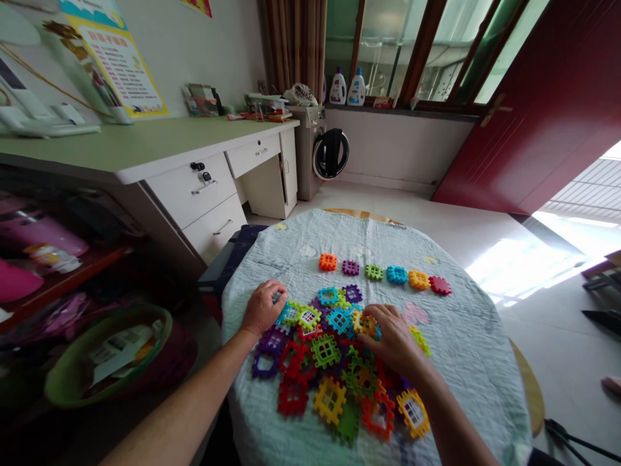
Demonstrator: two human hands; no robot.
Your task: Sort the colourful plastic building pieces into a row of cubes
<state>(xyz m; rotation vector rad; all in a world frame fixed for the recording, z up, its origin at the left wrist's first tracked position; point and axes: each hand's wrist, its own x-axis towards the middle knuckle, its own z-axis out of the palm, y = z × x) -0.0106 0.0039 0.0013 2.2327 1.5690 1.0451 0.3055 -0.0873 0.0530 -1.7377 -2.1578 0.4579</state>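
The right hand point(392, 335) has its fingers bent nearly closed on a yellow toothed plastic square point(361, 321) in the multicoloured pile on the cloth-covered table point(468, 362); the left hand point(263, 309) curls by a blue plastic piece point(282, 315), its grip unclear. Best to pinch opposite edges and lift straight, lest teeth snag.

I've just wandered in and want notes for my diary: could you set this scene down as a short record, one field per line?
Left hand: at a blue piece on the pile's edge; grip unclear
Right hand: at a yellow piece; grip unclear
Pile: jumbled square plastic pieces, many colors
Row: beyond the pile; left to right orange, purple, green, blue, yellow, red
Surface: round table under a pale patterned cloth
Behind: desk, washing machine with its door open
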